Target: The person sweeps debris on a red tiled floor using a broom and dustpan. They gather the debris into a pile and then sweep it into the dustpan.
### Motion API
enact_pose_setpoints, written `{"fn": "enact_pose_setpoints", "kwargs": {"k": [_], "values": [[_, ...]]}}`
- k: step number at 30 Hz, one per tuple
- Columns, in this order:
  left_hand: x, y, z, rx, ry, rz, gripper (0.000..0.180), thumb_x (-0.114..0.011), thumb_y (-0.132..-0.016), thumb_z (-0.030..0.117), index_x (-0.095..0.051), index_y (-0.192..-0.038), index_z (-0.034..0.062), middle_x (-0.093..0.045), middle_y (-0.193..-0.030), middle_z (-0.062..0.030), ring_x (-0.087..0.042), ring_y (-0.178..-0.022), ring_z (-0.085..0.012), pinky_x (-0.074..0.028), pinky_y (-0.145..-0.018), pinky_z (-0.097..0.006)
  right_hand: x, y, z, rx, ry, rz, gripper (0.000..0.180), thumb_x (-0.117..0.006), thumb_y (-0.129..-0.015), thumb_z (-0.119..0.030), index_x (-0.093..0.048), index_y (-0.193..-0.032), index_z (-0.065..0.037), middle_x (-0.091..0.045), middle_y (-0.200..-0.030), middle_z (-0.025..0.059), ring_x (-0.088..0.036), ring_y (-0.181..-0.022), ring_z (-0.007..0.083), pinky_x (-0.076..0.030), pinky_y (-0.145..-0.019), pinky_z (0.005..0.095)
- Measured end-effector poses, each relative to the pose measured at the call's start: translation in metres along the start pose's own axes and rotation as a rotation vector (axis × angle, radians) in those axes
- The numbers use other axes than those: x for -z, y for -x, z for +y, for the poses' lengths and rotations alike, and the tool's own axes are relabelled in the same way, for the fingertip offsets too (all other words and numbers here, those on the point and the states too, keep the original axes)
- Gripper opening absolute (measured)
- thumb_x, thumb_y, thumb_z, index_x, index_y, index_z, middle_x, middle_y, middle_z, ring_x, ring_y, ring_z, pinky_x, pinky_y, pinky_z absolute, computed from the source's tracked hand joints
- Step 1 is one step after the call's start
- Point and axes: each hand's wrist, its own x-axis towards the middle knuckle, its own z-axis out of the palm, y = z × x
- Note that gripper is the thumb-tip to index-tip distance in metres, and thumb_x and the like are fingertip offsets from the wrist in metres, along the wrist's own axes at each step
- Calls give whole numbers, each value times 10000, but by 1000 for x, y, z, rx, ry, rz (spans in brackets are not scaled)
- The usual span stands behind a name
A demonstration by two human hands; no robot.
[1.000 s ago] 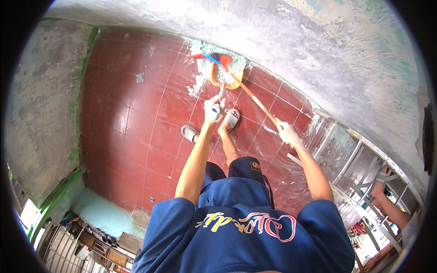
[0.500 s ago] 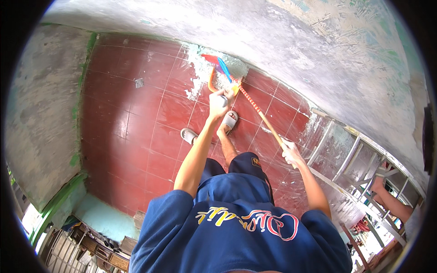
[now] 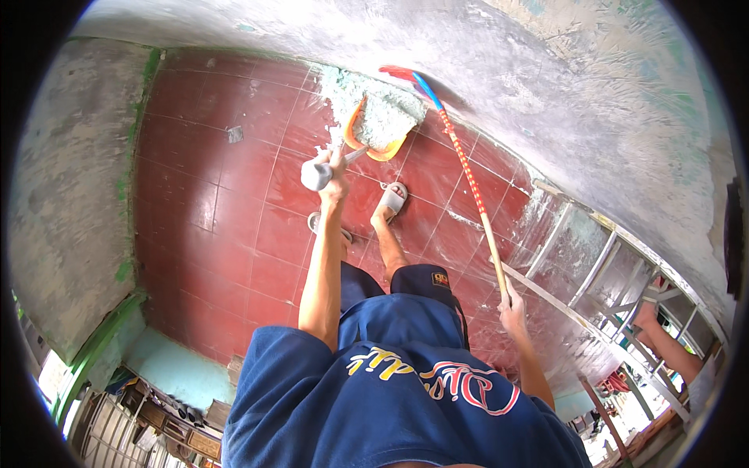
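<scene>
My left hand (image 3: 336,178) is closed around the grey handle of a long-handled dustpan (image 3: 385,150) with an orange-yellow rim. The pan rests on the floor by the wall. Whitish-green scrapings (image 3: 386,109) lie in and around it. At the right, my right hand (image 3: 511,312) grips the lower end of a broom's pole (image 3: 462,158), which has a red-and-white patterned wrap. The broom's blue socket and red head (image 3: 398,75) are up beside the scraped wall, beyond the dustpan and apart from it.
A white metal frame like a ladder (image 3: 593,269) lies along the right wall, with another person's leg (image 3: 675,347) beside it. A pale scrap (image 3: 235,134) sits on the red tiled floor (image 3: 226,257). Shelves (image 3: 175,429) stand at the lower left.
The broom head has lifted away from the dustpan toward the wall, and my right hand has moved nearer to me. My left hand has shifted left, tilting the dustpan handle.
</scene>
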Motion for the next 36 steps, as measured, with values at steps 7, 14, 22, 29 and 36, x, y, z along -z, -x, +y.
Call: {"fn": "enact_pose_setpoints", "kwargs": {"k": [7, 14, 22, 29, 36], "values": [[97, -18, 49, -182, 312, -16, 376, -507, -871, 58, -373, -519, 45, -376, -468, -9, -311, -420, -86, -260, -424, -262, -47, 40, 30, 4, -217, -9, 443, -398, -956, -108, -405, -1392, -30, -398, -645, -44, -380, -517, 46, -349, -470, 232], [159, -67, 71, -153, 397, 137, 347, -501, -852, 41, -312, -568, 107, -282, -487, 25, -245, -434, -77, -223, -432, -255, -128, 62, 1, -38, -185, 63, 433, -431, -955, -148, -434, -1361, 5, -384, -610, -24, -377, -491, 58, -345, -449, 253], [214, -134, 11, 162, 167, 79, 291, -542, -852, 55, -380, -611, 64, -404, -569, -12, -405, -509, -103, -313, -477, -267, -255, 108, -49, -284, -459, 104, 372, -446, -985, -204, -462, -1334, -75, -349, -576, -70, -352, -413, 28, -285, -352, 199], [292, -82, -58, -154, -278, -243, 127, -608, -799, 51, -514, -720, 15, -538, -677, -87, -556, -608, -195, -452, -589, -298, -309, 159, -106, -546, -528, 44, 370, -456, -974, -236, -468, -1327, -129, -361, -545, -65, -347, -380, 35, -278, -324, 194], [364, 6, -69, -148, -504, -393, 71, -601, -787, 31, -531, -791, 22, -557, -1095, -195, -513, -1098, -378, -433, -937, -457, -338, 171, -114, -583, -525, 34, 317, -465, -964, -227, -514, -1264, -139, -367, -532, -64, -347, -369, 41, -279, -322, 199]]}}
